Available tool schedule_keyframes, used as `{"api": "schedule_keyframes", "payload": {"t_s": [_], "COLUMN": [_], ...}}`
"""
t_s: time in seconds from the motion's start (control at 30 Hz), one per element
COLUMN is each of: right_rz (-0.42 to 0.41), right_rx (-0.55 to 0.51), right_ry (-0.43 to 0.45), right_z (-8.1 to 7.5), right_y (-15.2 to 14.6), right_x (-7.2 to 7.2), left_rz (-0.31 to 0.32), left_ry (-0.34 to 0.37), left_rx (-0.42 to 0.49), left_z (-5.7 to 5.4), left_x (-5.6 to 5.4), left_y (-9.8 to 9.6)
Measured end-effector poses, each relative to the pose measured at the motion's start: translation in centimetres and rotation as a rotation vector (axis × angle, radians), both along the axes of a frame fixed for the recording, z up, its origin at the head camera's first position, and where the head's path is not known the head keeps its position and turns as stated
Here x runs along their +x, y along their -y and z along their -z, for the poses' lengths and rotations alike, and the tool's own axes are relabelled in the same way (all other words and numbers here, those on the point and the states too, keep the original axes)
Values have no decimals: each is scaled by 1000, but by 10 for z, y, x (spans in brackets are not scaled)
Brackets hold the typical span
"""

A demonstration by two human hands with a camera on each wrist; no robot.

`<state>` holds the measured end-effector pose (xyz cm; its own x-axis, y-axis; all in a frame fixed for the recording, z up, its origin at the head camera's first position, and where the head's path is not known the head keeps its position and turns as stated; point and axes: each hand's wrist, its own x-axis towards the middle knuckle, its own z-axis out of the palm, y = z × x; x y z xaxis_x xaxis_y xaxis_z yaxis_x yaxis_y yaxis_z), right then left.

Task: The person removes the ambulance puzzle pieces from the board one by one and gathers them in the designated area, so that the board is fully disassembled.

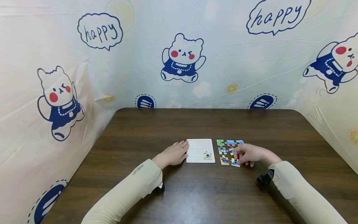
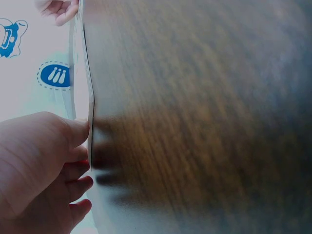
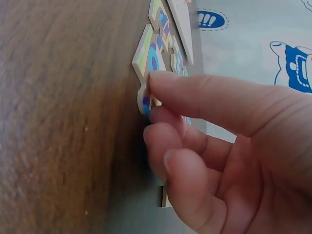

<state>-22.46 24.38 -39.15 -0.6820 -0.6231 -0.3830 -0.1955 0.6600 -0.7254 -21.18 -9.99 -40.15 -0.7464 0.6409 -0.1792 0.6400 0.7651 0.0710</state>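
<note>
My left hand (image 1: 176,153) rests at the left edge of a white puzzle tray (image 1: 195,150), fingertips at its rim. In the left wrist view, the thumb and fingers (image 2: 80,187) reach the tray's thin side. One yellow puzzle piece with a blue round shape (image 1: 208,155) lies in the tray's lower right corner. To the right, my right hand (image 1: 246,154) bends over loose puzzle pieces (image 1: 224,161). Its thumb and forefinger pinch a puzzle piece (image 3: 145,101) with a blue and purple tab, low over the table. The hand covers part of the pieces behind it.
Several colourful puzzle pieces (image 1: 230,143) lie in rough rows just right of the tray. All of this is on a dark brown wooden table (image 1: 190,193). A printed cloth (image 1: 223,56) hangs behind the table's far edge and along its sides.
</note>
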Motion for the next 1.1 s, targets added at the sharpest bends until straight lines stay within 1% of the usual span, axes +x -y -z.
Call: {"api": "schedule_keyframes", "payload": {"t_s": [0.17,0.33,0.57,0.7,0.73,0.77,0.93,0.97,1.1], "right_rz": [4,-11,-8,-1,0,-2,4,14,70], "right_rx": [5,1,-9,-14,-16,-21,-43,-52,-103], "right_ry": [3,-1,6,12,10,8,-43,-54,-95], "right_z": [-2,-2,-3,-4,-5,-5,-9,-10,-15], "right_y": [0,0,0,1,1,1,1,1,4], "right_x": [0,0,1,2,2,2,-1,-2,-5], "left_rz": [2,3,-9,-15,-2,-3,4,-7,-1], "left_ry": [-2,-5,4,20,7,10,9,23,8], "left_rx": [8,13,-5,19,29,34,38,32,9], "left_z": [0,-2,1,1,1,1,-1,-3,-2], "left_x": [1,2,1,1,1,1,2,2,2], "left_y": [0,1,1,1,2,2,2,1,1]}}
